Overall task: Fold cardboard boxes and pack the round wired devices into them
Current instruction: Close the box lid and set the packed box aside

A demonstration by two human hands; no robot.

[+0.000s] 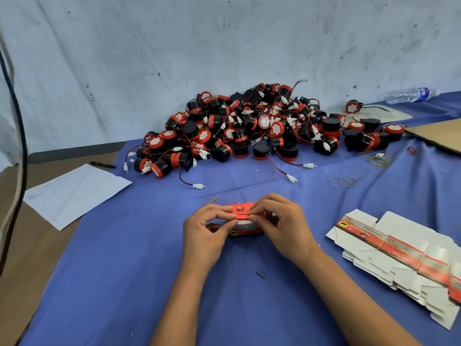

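Observation:
A small red and white cardboard box [245, 221] rests on the blue cloth in front of me. My left hand [207, 233] grips its left side, fingertips pressed on the top flap. My right hand [282, 223] holds its right side, with fingers on the same flap. The hands hide most of the box. A large heap of round black and red wired devices [262, 128] with white connectors lies beyond the box, against the wall. A fanned stack of flat unfolded boxes [404, 258] lies to my right.
A white paper sheet [74, 193] and a pen [102, 165] lie at the left. Rubber bands [343, 182] are scattered right of centre. A plastic bottle [409, 94] and a brown cardboard sheet [439, 136] sit at the far right. A dark cable [21, 136] hangs at the left edge.

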